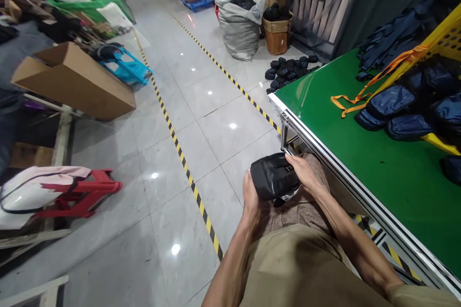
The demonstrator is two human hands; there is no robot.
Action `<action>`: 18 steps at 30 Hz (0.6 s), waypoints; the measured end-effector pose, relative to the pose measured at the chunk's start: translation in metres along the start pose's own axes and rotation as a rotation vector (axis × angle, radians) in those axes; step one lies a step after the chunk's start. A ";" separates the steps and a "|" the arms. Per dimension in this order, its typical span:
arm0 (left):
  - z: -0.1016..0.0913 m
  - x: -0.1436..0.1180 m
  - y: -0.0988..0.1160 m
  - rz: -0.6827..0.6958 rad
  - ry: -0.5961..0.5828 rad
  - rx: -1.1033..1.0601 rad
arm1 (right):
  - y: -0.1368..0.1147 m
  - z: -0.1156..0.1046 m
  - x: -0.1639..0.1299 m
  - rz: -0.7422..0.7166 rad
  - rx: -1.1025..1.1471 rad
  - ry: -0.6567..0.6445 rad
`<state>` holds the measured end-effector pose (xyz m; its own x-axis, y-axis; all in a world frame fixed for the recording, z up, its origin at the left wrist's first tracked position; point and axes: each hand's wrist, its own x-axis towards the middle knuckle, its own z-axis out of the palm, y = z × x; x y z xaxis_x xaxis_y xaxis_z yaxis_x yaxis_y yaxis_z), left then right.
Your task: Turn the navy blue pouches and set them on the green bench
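From where I stand, the black pouch (273,177) sits between the person's two hands, above the lap; the left hand (251,195) is closed on its left side, the right hand (303,172) on its right edge; it looks light and soft, though padded, its sheen perhaps slippery; opposite sides seem the surest hold; beyond the right hand stands a green-topped table (324,139).

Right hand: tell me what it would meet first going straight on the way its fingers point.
The right hand would meet the black pouch first; its fingertips appear to touch the pouch's right side. Beyond that, the line seems to cross open floor, though depth is hard to judge.
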<state>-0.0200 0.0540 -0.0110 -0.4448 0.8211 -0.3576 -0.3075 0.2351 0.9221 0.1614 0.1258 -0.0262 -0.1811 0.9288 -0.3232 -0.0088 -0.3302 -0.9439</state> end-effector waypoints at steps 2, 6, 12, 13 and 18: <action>-0.016 0.003 0.033 0.163 -0.030 -0.011 | -0.025 -0.005 -0.003 -0.112 -0.162 -0.085; -0.030 -0.011 0.077 0.345 -0.348 0.294 | -0.059 -0.003 -0.017 -0.270 -0.391 -0.350; -0.013 -0.037 0.026 0.475 -0.461 0.602 | -0.060 -0.019 -0.043 -0.308 -0.634 -0.417; -0.011 -0.038 0.012 0.486 -0.448 0.603 | -0.058 -0.027 -0.048 -0.297 -0.675 -0.402; -0.006 -0.046 -0.028 0.591 -0.415 0.631 | -0.041 -0.054 -0.078 -0.291 -0.778 -0.375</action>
<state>0.0041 0.0070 -0.0210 -0.0120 0.9870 0.1603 0.4348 -0.1392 0.8897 0.2292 0.0760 0.0345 -0.5847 0.7972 -0.1502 0.5369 0.2416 -0.8083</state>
